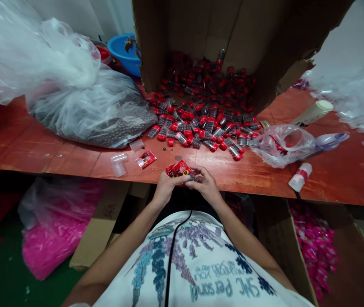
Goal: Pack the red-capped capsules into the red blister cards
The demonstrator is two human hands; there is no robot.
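At the table's near edge, my left hand [166, 185] is closed on a small red printed packet [178, 169]. My right hand [206, 183] pinches at the packet's right end, where small dark pellets [193, 175] show between the fingers. Whether those pellets are inside the packet or in something clear, I cannot tell. Another red printed packet [145, 159] lies flat just beyond my left hand. Left of it are empty clear tubes [119, 164]. Past my hands spreads a heap of clear tubes with red caps [209, 125], filled with dark pellets.
The heap spills from a cardboard box [201, 25] lying open toward me. A large clear bag of dark pellets [95, 111] sits left, near a blue basin [126, 53]. A plastic bag [286, 145] and white roll [300, 177] lie right. Pink items fill a box [357, 256] below.
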